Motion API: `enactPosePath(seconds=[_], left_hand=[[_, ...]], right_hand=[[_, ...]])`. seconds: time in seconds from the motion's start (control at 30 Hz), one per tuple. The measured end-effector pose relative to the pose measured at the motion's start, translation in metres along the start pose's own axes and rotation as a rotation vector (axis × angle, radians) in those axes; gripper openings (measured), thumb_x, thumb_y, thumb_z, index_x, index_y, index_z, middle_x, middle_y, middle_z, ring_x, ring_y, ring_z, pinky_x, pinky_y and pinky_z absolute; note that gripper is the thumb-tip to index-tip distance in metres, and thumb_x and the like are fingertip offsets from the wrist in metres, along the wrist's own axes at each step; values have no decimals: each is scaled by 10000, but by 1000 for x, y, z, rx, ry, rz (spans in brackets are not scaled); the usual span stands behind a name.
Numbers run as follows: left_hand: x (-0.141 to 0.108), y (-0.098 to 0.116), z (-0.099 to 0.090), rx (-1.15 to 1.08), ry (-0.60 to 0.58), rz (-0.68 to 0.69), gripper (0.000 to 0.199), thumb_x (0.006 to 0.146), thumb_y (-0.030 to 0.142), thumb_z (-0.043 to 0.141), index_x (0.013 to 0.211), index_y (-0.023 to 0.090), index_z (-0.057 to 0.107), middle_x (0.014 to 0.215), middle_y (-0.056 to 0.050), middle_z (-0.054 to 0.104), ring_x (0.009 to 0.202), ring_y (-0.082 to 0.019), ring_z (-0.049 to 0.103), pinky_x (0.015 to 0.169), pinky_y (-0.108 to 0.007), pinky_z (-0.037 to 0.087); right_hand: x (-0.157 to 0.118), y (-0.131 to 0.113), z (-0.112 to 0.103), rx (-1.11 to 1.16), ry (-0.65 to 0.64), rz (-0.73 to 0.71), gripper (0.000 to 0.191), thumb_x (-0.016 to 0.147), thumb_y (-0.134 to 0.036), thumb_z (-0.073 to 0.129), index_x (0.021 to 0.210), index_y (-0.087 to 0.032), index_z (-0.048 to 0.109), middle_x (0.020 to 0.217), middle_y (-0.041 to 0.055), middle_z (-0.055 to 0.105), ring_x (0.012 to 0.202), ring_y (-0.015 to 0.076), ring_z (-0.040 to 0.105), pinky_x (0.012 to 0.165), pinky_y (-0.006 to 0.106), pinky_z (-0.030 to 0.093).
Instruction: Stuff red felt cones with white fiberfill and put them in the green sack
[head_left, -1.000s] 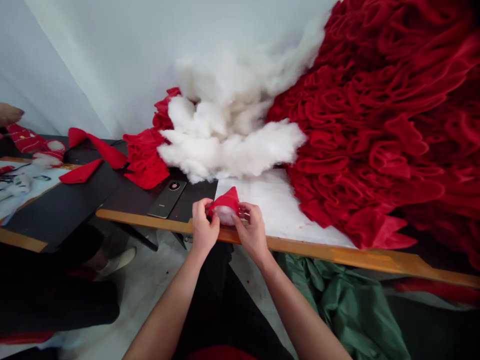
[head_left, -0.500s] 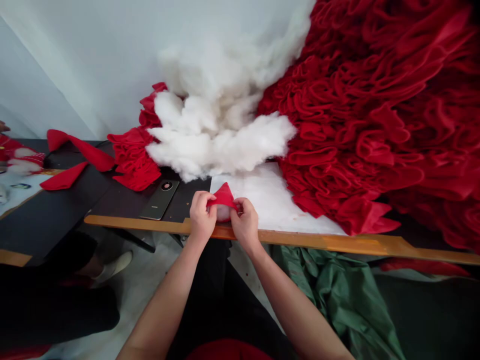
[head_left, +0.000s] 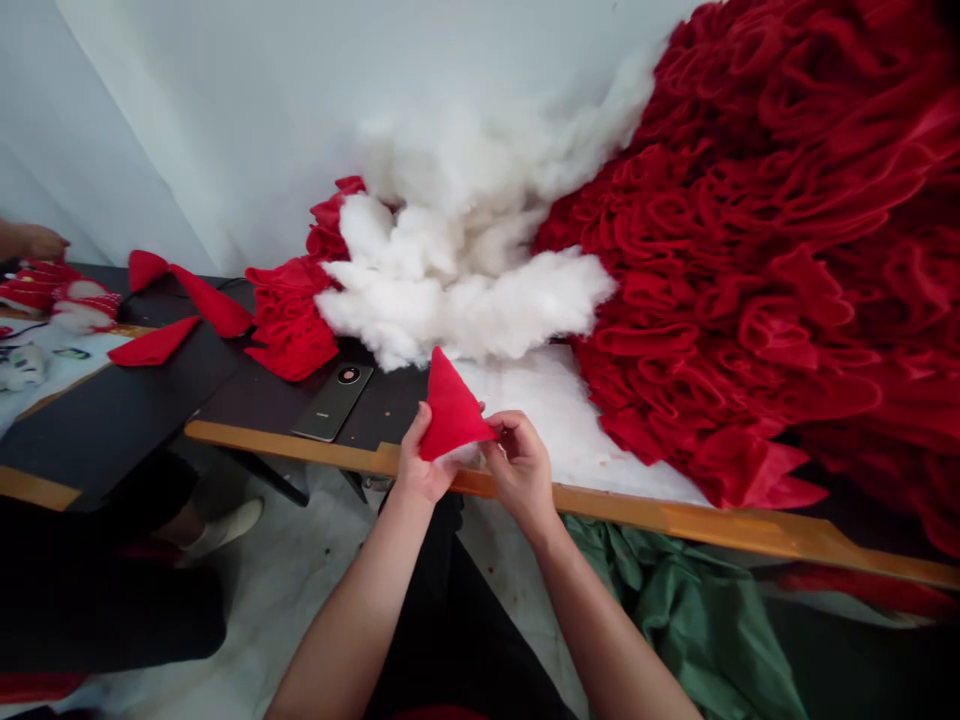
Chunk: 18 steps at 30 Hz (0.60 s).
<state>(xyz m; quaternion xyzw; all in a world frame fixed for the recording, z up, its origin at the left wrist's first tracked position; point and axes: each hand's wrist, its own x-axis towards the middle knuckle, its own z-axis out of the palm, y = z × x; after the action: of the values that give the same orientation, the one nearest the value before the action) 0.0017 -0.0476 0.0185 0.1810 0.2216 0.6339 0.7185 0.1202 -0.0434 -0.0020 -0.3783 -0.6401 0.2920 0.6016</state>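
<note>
A red cone-shaped felt hat [head_left: 452, 412] points upward between my hands, just above the table's front edge. My left hand [head_left: 424, 455] cups it from the left, with the thumb on its near face and the other fingers behind. At the lower right corner, my right hand [head_left: 519, 462] pinches the hat's rim between thumb and fingers. A little white shows under the rim, and I cannot tell whether it is filling. White fluffy stuffing [head_left: 465, 300] is heaped on the table just beyond the hat.
A large pile of red fabric pieces [head_left: 720, 290] fills the right side. A smaller red stack [head_left: 289, 315] and a phone [head_left: 334, 402] lie left of me. Further left are red cones [head_left: 154, 343] and a co-worker's hand [head_left: 36, 241] by a red-and-white figure. Green cloth [head_left: 675, 600] hangs below the table.
The hat has come up and turned so that its red side faces me. My left hand has shifted from pinching the rim to cupping the side. The view has swung slightly left.
</note>
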Motion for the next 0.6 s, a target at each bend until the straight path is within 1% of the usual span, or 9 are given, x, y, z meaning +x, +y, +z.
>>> enactPosePath(seconds=[0.1, 0.17, 0.2, 0.27, 0.33, 0.37, 0.43, 0.5, 0.6], left_hand=[[0, -4, 1, -19, 107, 83, 582, 613, 459, 765, 1085, 164, 594, 974, -88, 690, 987, -260, 634, 865, -365, 499], [-1, -8, 3, -8, 153, 171, 598, 582, 392, 801, 1105, 211, 574, 964, -44, 684, 909, -217, 651, 807, -323, 512], [-2, -10, 4, 9, 160, 206, 599, 573, 371, 811, 1101, 225, 569, 946, -27, 680, 865, -198, 655, 777, -305, 515], [-4, -13, 7, 52, 148, 239, 596, 566, 340, 821, 1092, 236, 562, 910, -8, 674, 812, -178, 655, 747, -288, 513], [-7, -14, 9, 83, 133, 249, 608, 556, 321, 831, 1092, 242, 556, 905, -6, 672, 819, -183, 652, 760, -296, 510], [-8, -14, 10, 84, 134, 253, 614, 551, 340, 834, 1091, 241, 557, 913, -11, 672, 840, -193, 651, 771, -304, 508], [-9, -12, 10, 64, 156, 247, 619, 555, 434, 820, 1079, 226, 565, 923, -27, 674, 891, -219, 647, 782, -316, 508], [-9, -10, 10, 36, 193, 219, 613, 577, 512, 785, 1063, 203, 574, 908, -40, 676, 922, -231, 644, 795, -323, 508], [-9, -9, 11, 6, 222, 152, 570, 581, 480, 792, 1023, 186, 586, 856, -31, 676, 895, -224, 654, 825, -333, 509]], right_hand=[[-14, -5, -1, 28, 127, 12, 214, 825, -225, 552, 1037, -235, 527, 1014, 59, 513, 900, 173, 565, 782, 348, 536], [-25, -10, 0, 29, 181, 19, 196, 856, -228, 531, 1052, -240, 532, 1033, 64, 511, 926, 176, 565, 811, 363, 533], [-29, -12, 1, 7, 175, 12, 191, 872, -223, 516, 1060, -243, 541, 1040, 67, 520, 953, 184, 564, 829, 374, 527], [-32, -17, 4, -48, 119, -26, 235, 894, -216, 490, 1119, -251, 545, 1107, 85, 537, 1051, 211, 548, 888, 412, 507], [-31, -20, 5, -73, 68, -63, 289, 908, -215, 467, 1188, -260, 522, 1177, 97, 542, 1132, 232, 526, 930, 437, 491], [-30, -21, 5, -75, 54, -73, 302, 913, -212, 458, 1205, -264, 515, 1184, 95, 549, 1138, 234, 528, 928, 434, 496], [-27, -21, 5, -80, 28, -97, 326, 913, -202, 454, 1226, -275, 504, 1165, 85, 566, 1104, 226, 552, 898, 411, 515], [-26, -20, 5, -135, -6, -144, 374, 904, -184, 456, 1263, -286, 484, 1166, 84, 562, 1093, 226, 556, 907, 414, 508], [-27, -15, 7, -276, -32, -227, 431, 888, -156, 444, 1292, -306, 474, 1173, 93, 537, 1104, 242, 538, 923, 437, 494]])
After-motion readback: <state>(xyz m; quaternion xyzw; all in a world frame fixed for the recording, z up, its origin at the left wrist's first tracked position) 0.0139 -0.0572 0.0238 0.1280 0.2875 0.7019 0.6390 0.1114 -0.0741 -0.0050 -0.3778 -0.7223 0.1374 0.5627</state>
